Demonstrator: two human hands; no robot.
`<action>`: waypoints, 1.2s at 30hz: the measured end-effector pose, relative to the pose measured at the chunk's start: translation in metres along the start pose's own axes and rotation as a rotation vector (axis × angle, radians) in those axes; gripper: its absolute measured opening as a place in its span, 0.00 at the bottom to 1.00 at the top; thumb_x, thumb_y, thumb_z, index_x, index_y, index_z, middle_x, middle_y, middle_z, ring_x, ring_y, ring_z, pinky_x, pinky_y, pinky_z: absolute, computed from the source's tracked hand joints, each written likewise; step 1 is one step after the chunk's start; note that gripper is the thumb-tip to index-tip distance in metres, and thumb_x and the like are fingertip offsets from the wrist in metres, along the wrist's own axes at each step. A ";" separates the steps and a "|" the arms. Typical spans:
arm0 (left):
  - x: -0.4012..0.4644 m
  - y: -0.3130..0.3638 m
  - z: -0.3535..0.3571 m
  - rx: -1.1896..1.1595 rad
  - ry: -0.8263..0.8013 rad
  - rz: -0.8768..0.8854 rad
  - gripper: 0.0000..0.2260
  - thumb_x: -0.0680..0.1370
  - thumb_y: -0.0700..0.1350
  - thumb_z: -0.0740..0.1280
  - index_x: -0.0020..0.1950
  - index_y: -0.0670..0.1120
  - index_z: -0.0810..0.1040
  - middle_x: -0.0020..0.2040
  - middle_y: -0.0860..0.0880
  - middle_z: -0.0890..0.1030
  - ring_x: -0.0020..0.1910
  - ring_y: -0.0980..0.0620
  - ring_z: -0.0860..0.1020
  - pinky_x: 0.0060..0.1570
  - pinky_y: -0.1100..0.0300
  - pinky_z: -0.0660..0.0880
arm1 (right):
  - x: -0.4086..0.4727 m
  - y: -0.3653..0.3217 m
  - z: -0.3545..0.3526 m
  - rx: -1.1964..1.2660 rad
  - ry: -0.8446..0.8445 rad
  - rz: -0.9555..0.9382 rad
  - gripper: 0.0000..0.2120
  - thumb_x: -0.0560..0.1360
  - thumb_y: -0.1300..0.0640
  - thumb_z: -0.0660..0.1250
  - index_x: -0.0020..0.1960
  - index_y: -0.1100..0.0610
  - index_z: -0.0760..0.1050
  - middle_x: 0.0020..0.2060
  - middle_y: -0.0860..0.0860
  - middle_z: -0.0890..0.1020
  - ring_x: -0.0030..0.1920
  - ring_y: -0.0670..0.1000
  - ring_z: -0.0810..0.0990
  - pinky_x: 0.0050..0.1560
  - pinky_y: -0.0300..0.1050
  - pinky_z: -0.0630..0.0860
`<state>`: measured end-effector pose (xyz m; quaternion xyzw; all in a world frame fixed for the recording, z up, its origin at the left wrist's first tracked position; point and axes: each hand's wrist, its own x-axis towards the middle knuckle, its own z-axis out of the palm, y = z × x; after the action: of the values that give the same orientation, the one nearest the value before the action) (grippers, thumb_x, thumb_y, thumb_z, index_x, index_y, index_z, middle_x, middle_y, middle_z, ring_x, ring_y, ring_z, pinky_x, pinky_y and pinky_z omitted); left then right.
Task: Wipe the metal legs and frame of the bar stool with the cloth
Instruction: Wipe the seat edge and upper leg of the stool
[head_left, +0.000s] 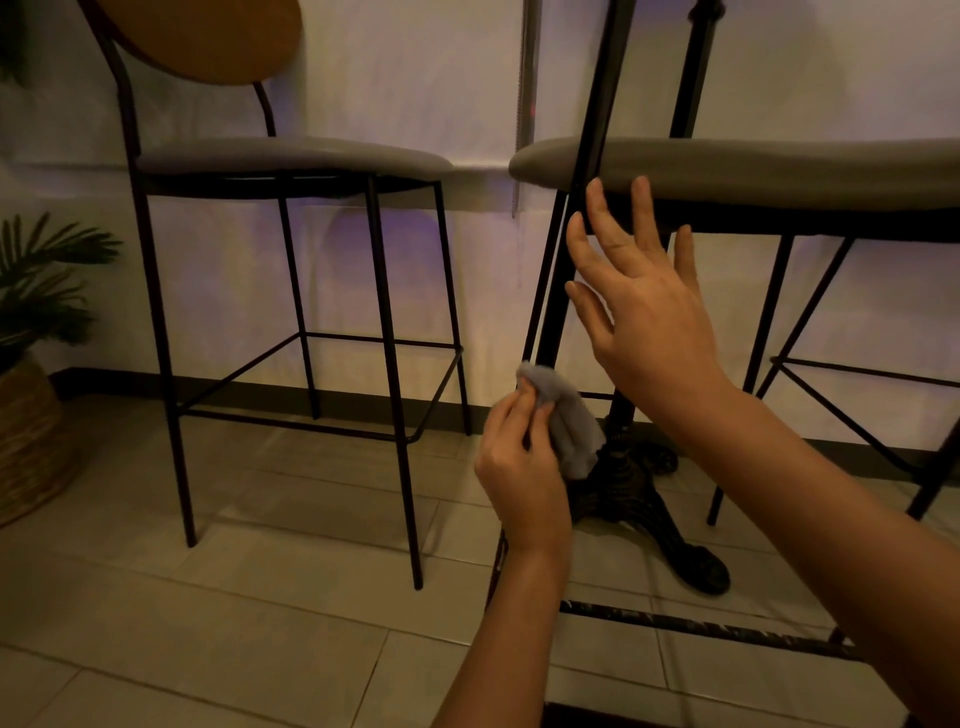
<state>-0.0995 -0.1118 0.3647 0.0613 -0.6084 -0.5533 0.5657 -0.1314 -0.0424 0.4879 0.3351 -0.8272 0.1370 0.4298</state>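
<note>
- My right hand's fingers (605, 218) are straight and spread apart, holding nothing, their tips up against the dark frame just under the grey seat (779, 163) of the nearer bar stool (810, 223).
- My right hand (641, 306) is raised with its back towards me, the forearm running in from the lower right.
- My left hand (522, 467) sits lower and to the left, fingers curled and clamped on the grey cloth (563, 421).
- The cloth is bunched; its top end shows above my left fingers and the rest hangs down on the right side of that hand.
- The cloth lies against the lower part of a thin black leg (545, 270) of the nearer stool; I cannot tell for certain whether it touches the metal.
- Just behind the cloth stands a black ornate pedestal base (639, 488) with a post rising out of it.
- A second bar stool (291, 161) stands to the left, well apart from my hands, with a round tan backrest (213, 36), grey seat and thin black legs.
- Both stools stand on a pale tiled floor (260, 597) in front of a white wall (363, 78).
- At the far left a leafy plant (47, 280) sits in a woven basket (28, 431).
</note>
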 end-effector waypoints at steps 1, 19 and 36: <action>0.007 0.008 0.007 -0.030 0.025 -0.007 0.09 0.76 0.37 0.66 0.55 0.41 0.80 0.47 0.50 0.80 0.48 0.62 0.78 0.47 0.66 0.77 | 0.000 0.000 0.000 0.000 0.000 -0.002 0.23 0.80 0.54 0.55 0.73 0.55 0.57 0.74 0.52 0.54 0.74 0.55 0.45 0.71 0.62 0.45; 0.010 0.009 0.013 0.057 0.027 0.091 0.09 0.77 0.37 0.65 0.56 0.38 0.80 0.48 0.45 0.81 0.49 0.55 0.79 0.47 0.58 0.79 | 0.000 -0.004 -0.006 -0.003 -0.054 0.032 0.22 0.81 0.52 0.52 0.73 0.54 0.56 0.75 0.50 0.52 0.74 0.54 0.42 0.72 0.61 0.43; -0.003 -0.008 0.000 0.271 -0.035 0.226 0.14 0.77 0.44 0.61 0.56 0.38 0.79 0.51 0.43 0.82 0.51 0.51 0.81 0.50 0.57 0.79 | 0.001 -0.008 -0.005 0.037 -0.044 0.055 0.21 0.81 0.53 0.52 0.73 0.55 0.57 0.75 0.51 0.52 0.74 0.54 0.42 0.72 0.62 0.44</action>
<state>-0.1032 -0.1124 0.3567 0.0584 -0.6902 -0.3999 0.6003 -0.1229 -0.0463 0.4912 0.3227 -0.8427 0.1566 0.4015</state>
